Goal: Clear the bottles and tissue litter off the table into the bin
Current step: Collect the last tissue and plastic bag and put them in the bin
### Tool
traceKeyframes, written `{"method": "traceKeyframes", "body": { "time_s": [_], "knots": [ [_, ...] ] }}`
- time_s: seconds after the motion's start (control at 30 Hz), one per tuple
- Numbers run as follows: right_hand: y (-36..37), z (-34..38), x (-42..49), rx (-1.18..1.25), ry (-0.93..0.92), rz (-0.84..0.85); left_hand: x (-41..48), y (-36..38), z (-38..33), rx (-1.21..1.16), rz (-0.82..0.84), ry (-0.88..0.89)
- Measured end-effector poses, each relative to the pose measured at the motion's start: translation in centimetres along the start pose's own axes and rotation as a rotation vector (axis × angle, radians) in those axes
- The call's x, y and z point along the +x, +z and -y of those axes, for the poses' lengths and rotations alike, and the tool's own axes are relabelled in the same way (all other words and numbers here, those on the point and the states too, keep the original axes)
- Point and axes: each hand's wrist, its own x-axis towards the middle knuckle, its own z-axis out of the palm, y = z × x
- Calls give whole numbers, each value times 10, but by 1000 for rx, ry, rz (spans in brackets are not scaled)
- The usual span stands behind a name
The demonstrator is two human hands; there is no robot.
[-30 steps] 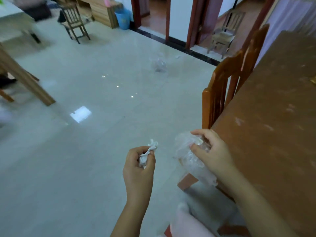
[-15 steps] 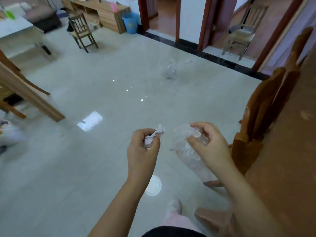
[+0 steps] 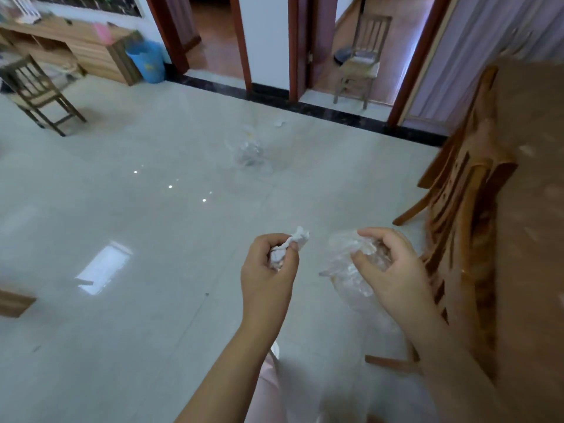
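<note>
Both of my hands are loaded. My left hand (image 3: 268,270) is curled tight round a wad of white tissue (image 3: 290,245), just below the middle of the frame, with a twist of it poking out above my thumb. My right hand (image 3: 390,270), just beside it, has thumb and fingers hooked round what I take for a crushed bottle (image 3: 345,270) of clear plastic. Most of it hangs below my palm.

Down the right edge run the table (image 3: 537,209) and its wooden chairs (image 3: 457,209), and I face away from them across the pale floor (image 3: 152,300). At the upper left stands the blue bin (image 3: 146,64), against a wooden desk (image 3: 91,53) and well apart from me.

To carry this well, I should hold both grips firm until each hand is right over the bin's mouth. Then I should let go one at a time, since tissue and thin plastic would likely drift if tossed. More clear plastic (image 3: 248,151) lies on the floor near the upper middle, a white scrap (image 3: 279,122) beyond it. I should step round them.
</note>
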Motion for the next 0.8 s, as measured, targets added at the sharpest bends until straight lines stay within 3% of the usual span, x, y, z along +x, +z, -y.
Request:
{"method": "traceKeyframes", "body": {
  "time_s": [0.4,0.8],
  "knots": [
    [78,55,165,-20,33,-201,211,-9,-28,-71,139,32],
    [26,7,360,-101,38,-361,378,160,-73,-43,364,126]
  ]
}}
